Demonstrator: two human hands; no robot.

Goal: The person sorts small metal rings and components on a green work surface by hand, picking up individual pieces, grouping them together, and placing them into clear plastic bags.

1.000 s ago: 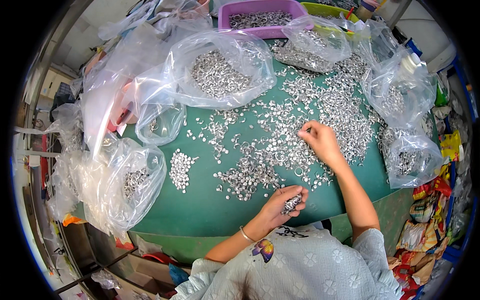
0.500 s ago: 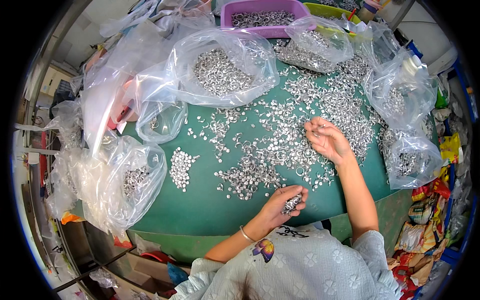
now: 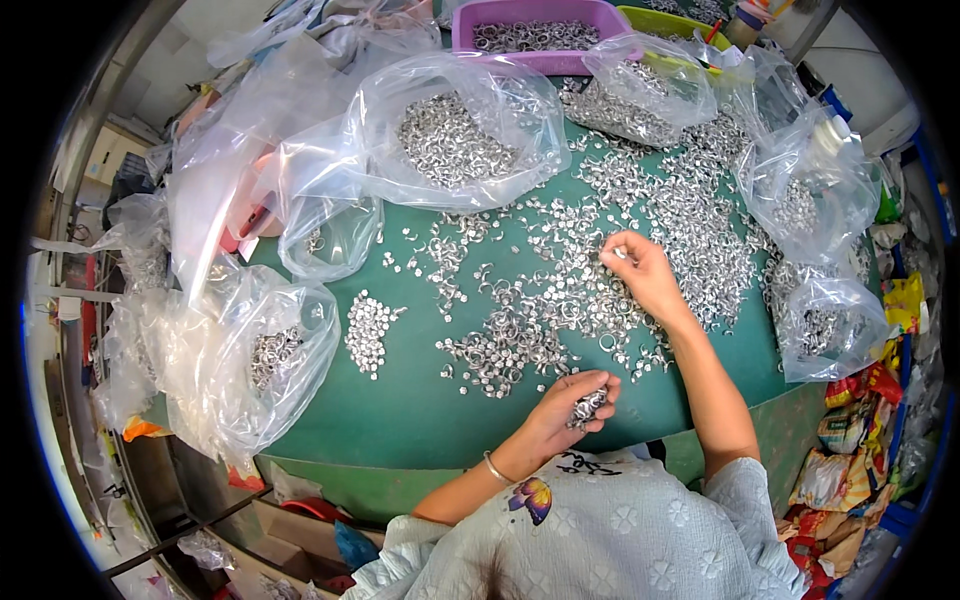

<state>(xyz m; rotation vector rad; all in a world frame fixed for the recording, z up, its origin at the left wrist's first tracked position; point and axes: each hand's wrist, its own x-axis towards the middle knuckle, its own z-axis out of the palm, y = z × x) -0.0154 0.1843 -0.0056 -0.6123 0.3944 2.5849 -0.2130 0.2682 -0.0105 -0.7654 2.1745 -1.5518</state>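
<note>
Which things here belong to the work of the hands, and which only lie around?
In the work:
- left hand, cupped around a bunch of small metal rings
- right hand, picking among the loose metal rings spread on the green table

Lying around:
- clear bags of rings
- purple tray
- small separate heap
- snack packets

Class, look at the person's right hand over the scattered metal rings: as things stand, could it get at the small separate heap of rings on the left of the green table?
Probably yes. The right hand is pinching a ring, far from the small heap. Only loose rings on the green table lie between, and nothing covers the heap, though it lies across the body.
</note>
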